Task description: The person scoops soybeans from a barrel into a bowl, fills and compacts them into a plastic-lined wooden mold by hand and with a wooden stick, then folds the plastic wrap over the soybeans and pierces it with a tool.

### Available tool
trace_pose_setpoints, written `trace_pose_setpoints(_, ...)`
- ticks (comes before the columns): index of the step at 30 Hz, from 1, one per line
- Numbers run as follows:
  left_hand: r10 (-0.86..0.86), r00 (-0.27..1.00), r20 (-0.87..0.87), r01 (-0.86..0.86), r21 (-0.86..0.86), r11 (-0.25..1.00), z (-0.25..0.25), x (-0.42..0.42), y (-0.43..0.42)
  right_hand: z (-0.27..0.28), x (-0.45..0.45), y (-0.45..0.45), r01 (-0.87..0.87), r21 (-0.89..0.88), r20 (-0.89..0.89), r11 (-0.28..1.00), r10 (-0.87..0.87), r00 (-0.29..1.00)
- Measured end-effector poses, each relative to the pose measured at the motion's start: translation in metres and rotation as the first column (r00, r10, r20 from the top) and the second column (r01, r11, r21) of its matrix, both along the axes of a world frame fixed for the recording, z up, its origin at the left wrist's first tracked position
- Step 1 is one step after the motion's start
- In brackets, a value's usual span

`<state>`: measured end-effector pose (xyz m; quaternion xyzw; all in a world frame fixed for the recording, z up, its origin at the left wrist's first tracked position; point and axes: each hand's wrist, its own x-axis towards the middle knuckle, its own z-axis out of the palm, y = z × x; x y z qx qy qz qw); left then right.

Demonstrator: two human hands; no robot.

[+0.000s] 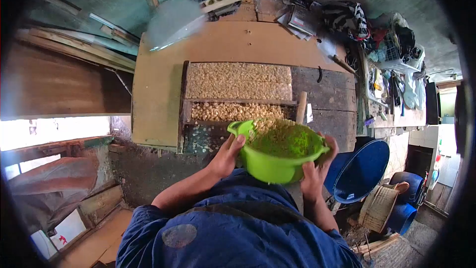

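Note:
A bright green bowl (272,165) with side handles is tilted toward the wooden frame. Pale crumbly pieces (272,130) lie inside it, mostly at its far left side. My left hand (225,155) grips the bowl's left side near the handle, thumb on the rim. Around the right handle, my right hand (317,166) is closed on the bowl. Just beyond the bowl, a wooden frame (185,89) on the table holds a wide, flat layer of pale pieces (239,82). A narrower row of browner pieces (233,111) lies nearer me, across a thin divider.
A wooden stick (301,107) rests right of the frame. A power strip (222,1) and plastic sheet (177,22) lie at the table's back. Papers (299,21) are at back right. A blue barrel (361,171) stands right of me, near a cardboard box (378,207).

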<state>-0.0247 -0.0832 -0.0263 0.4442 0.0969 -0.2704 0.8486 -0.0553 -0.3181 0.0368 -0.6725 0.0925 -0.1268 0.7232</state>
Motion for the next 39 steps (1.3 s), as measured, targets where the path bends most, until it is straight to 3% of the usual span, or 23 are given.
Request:
trace_pose_setpoints(2,-0.058,0.989,-0.139,0.056,-0.024,0.998,-0.027,0.008,-0.006,-0.012,0.002,-0.010,0.022,-0.007,-0.170,1.000,-0.023,0.985)
trace_pose_setpoints(3,0.004,0.999,-0.051,0.001,0.086,0.996,-0.021,0.009,-0.012,-0.015,0.002,-0.009,0.000,-0.046,-0.114,0.999,-0.005,0.993)
trace_pose_setpoints(4,0.012,0.999,-0.050,-0.007,0.087,0.996,-0.019,0.010,-0.013,-0.017,0.004,-0.012,-0.008,-0.045,-0.113,0.999,0.003,0.994)
trace_pose_setpoints(7,0.044,0.983,-0.177,-0.050,-0.026,0.998,-0.007,-0.005,0.002,-0.006,0.003,-0.002,-0.072,-0.058,-0.068,0.996,0.068,0.995)
trace_pose_setpoints(8,0.056,0.993,-0.099,-0.058,-0.017,0.998,0.000,-0.011,0.011,-0.003,0.007,0.004,-0.075,-0.052,-0.068,0.996,0.072,0.995)
trace_pose_setpoints(10,0.116,0.987,-0.108,-0.123,-0.055,0.991,0.014,-0.012,0.022,0.002,0.014,0.016,-0.154,-0.085,-0.110,0.984,0.145,0.983)
trace_pose_setpoints(11,0.126,0.986,-0.106,-0.133,-0.054,0.990,0.010,-0.017,0.029,0.004,0.021,0.024,-0.215,0.012,-0.203,0.976,0.213,0.956)
trace_pose_setpoints(13,0.193,0.974,-0.120,-0.186,0.062,0.981,0.003,-0.016,0.040,-0.001,0.022,0.035,-0.243,-0.018,-0.128,0.970,0.239,0.963)
trace_pose_setpoints(15,0.243,0.966,-0.088,-0.238,0.063,0.969,0.009,-0.025,0.054,-0.008,0.020,0.043,-0.268,-0.044,-0.029,0.962,0.267,0.963)
trace_pose_setpoints(17,0.267,0.963,0.035,-0.269,0.130,0.954,0.014,-0.033,0.070,-0.007,0.028,0.054,-0.305,-0.092,-0.055,0.948,0.301,0.952)
trace_pose_setpoints(18,0.272,0.962,0.002,-0.268,0.188,0.945,0.015,-0.029,0.076,-0.005,0.033,0.060,-0.332,-0.142,-0.062,0.932,0.326,0.943)
trace_pose_setpoints(19,0.279,0.960,-0.006,-0.273,0.183,0.944,0.004,-0.031,0.082,-0.009,0.032,0.068,-0.320,-0.029,-0.205,0.947,0.308,0.929)
trace_pose_setpoints(20,0.287,0.958,-0.008,-0.282,0.176,0.943,-0.008,-0.028,0.087,-0.008,0.036,0.074,-0.330,-0.039,-0.187,0.943,0.318,0.930)
trace_pose_setpoints(22,0.322,0.945,0.049,-0.326,0.162,0.931,0.011,-0.023,0.095,-0.009,0.034,0.085,-0.338,-0.023,0.031,0.941,0.339,0.940)
trace_pose_setpoints(23,0.343,0.937,0.072,-0.350,0.162,0.922,0.018,-0.032,0.099,-0.009,0.033,0.087,-0.320,-0.124,0.016,0.939,0.324,0.946)
trace_pose_setpoints(24,0.340,0.939,0.051,-0.343,0.178,0.922,0.013,-0.031,0.107,-0.010,0.027,0.092,-0.319,-0.127,-0.005,0.939,0.321,0.947)
trace_pose_setpoints(26,0.268,0.963,-0.039,-0.266,0.042,0.963,-0.008,-0.024,0.116,-0.011,0.038,0.104,-0.319,-0.110,-0.172,0.941,0.298,0.939)
trace_pose_setpoints(29,0.267,0.962,0.062,-0.273,0.107,0.956,0.008,-0.021,0.116,-0.015,0.031,0.108,-0.301,-0.117,-0.011,0.946,0.302,0.953)
trace_pose_setpoints(30,0.257,0.965,0.043,-0.260,0.105,0.960,0.006,-0.022,0.118,-0.012,0.029,0.112,-0.293,-0.119,-0.030,0.949,0.291,0.956)
trace_pose_setpoints(34,0.216,0.973,-0.084,-0.224,-0.108,0.968,-0.017,-0.018,0.122,-0.009,0.029,0.108,-0.293,-0.113,-0.113,0.949,0.281,0.953)
trace_pose_setpoints(38,0.121,0.991,0.052,-0.122,0.032,0.992,-0.009,-0.038,0.115,-0.035,-0.011,0.085,-0.249,-0.112,-0.092,0.962,0.239,0.967)
trace_pose_setpoints(39,0.111,0.989,-0.099,-0.123,-0.126,0.984,-0.009,-0.044,0.110,-0.037,-0.017,0.080,-0.243,-0.060,-0.076,0.968,0.238,0.968)
